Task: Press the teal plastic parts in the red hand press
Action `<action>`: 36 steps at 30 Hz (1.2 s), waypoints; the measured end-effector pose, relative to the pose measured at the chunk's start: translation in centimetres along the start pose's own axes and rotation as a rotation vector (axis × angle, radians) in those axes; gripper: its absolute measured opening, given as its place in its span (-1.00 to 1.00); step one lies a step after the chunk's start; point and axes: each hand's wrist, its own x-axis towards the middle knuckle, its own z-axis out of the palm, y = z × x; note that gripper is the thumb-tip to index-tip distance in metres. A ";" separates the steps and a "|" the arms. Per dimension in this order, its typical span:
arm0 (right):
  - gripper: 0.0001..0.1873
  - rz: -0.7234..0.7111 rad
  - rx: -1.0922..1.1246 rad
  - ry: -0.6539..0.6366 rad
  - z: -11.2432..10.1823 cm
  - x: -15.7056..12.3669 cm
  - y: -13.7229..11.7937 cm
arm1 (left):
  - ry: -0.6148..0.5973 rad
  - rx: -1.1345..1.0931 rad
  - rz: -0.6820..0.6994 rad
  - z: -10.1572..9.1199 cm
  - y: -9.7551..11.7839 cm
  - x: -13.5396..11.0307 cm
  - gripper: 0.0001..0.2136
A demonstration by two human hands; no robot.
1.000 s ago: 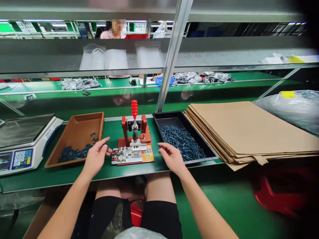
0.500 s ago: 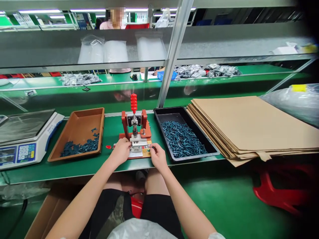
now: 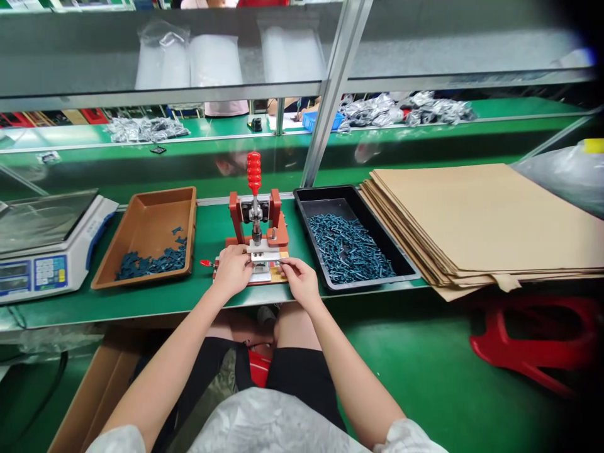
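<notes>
Both hands have closed in from either side of the press and now sit together on its jig; in the earlier frame they hung apart above the bench.

Surface: the green workbench [image 3: 207, 234] carries, from my left, a digital weighing scale [image 3: 51, 245], a brown tray [image 3: 148, 214] with dark blue parts [image 3: 151, 264], a red toggle press [image 3: 255, 214], a black tray [image 3: 325, 207] heaped with blue-green pins [image 3: 349, 248], and a stack of cardboard sheets [image 3: 486, 220]. Overhead, a shelf [image 3: 226, 91] holds clear plastic bags [image 3: 214, 60]. Below the bench are a cardboard box [image 3: 99, 390] and a red stool [image 3: 528, 343].

Edges: the press stands between the trays, just beside each, and its steel jig [image 3: 264, 257] lies close to the bench's near edge. The cardboard overhangs that edge.

Pose: both forearms angle inward from my side. My left hand [image 3: 232, 272] is curled over the jig, hiding what lies beneath it. My right hand [image 3: 301, 282] pinches the jig's right end. A narrow gap separates the hands.
</notes>
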 end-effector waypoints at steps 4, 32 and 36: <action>-0.83 -0.158 -0.221 -0.027 -0.1 -0.1 -0.5 | -0.078 0.025 -0.022 0.0 0.3 0.3 -0.78; -0.71 -0.406 -0.490 -0.246 2.7 2.8 -0.8 | -0.175 -0.078 0.003 -0.8 0.0 0.2 -0.80; -0.69 -0.406 -0.502 -0.258 2.7 2.7 -1.2 | 0.074 -0.088 0.105 -1.8 -1.0 -2.4 -0.80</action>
